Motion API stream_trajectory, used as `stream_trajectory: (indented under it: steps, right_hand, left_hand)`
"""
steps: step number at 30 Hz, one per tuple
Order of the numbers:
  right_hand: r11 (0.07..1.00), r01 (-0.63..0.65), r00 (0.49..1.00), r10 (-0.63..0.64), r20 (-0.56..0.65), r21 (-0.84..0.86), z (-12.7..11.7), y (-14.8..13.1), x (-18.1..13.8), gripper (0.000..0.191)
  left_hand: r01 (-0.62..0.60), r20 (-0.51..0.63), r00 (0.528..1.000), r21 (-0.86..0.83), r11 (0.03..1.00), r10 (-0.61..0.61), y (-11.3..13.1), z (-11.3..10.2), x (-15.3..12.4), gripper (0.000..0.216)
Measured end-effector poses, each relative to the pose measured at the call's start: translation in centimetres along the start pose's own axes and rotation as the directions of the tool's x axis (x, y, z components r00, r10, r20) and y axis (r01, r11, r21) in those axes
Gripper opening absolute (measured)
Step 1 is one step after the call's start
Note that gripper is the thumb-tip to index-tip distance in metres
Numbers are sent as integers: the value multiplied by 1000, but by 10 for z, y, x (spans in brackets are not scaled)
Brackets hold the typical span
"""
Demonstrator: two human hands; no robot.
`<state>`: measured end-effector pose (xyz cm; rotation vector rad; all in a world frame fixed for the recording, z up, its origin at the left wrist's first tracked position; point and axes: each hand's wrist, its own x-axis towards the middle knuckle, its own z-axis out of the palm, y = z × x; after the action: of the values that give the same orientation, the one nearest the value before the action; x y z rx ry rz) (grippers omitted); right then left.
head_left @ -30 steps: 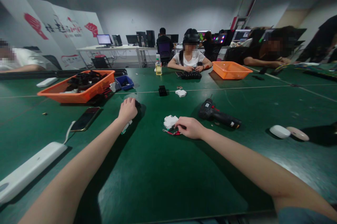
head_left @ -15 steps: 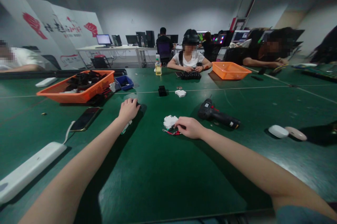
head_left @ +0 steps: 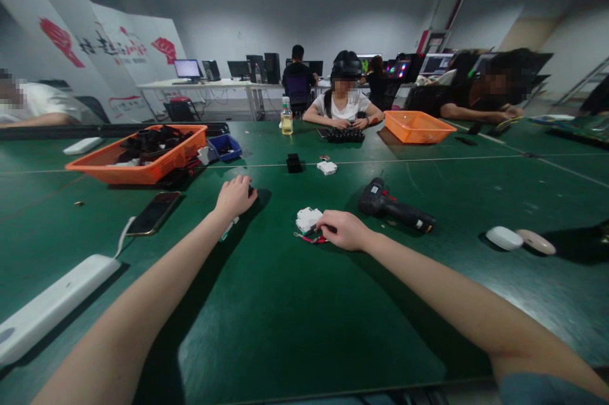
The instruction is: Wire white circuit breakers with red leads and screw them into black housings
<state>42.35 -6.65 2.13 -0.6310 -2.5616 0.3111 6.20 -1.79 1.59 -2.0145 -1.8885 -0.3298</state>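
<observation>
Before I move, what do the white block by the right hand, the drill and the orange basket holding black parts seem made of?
White block: probably matt hard plastic; even colour, stepped shape.
Drill: likely black plastic casing, faint sheen; any rubber grip is unclear.
Orange basket: likely plastic, satin; uniform colour, slotted wall.

Tabletop smooth, softly glossy; white block matt plastic; drill dark plastic.

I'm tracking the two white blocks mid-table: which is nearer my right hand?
The white block beside the red wire, at your right hand; the other white block lies farther off.
</observation>
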Motion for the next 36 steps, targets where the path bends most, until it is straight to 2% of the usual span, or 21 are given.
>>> stream_trajectory:
  steps: [7, 18, 23, 25, 31, 36]
  right_hand:
    - [1000, 5, 1000, -5, -6, -14, 1, 0, 0, 18]
    - [1000, -13, 1000, 13, 13, -14, 1, 1, 0, 17]
    - [1000, -10, 1000, 10, 12, -8, 0, -1, 0, 17]
    - [1000, -6, 1000, 6, 10, -4, -1, -2, 0, 17]
    - [1000, -12, 1000, 12, 7, 0, -1, -1, 1, 17]
    - [1000, -5, 1000, 5, 9, 2, -1, -2, 0, 18]
  left_hand:
    - [-26, 40, 999, -35, 999, 27, -1, 4, 2, 44]
    - [-126, 42, 991, -78, 989, 130, -7, 7, 3, 41]
    - [-47, -19, 999, -147, 988, 44, -8, 9, 4, 50]
    - [-43, -11, 999, -172, 984, 41, -9, 9, 4, 51]
    - [-80, 56, 994, -149, 986, 89, -7, 6, 5, 45]
    - [-88, 82, 992, -67, 994, 93, -4, 3, 0, 41]
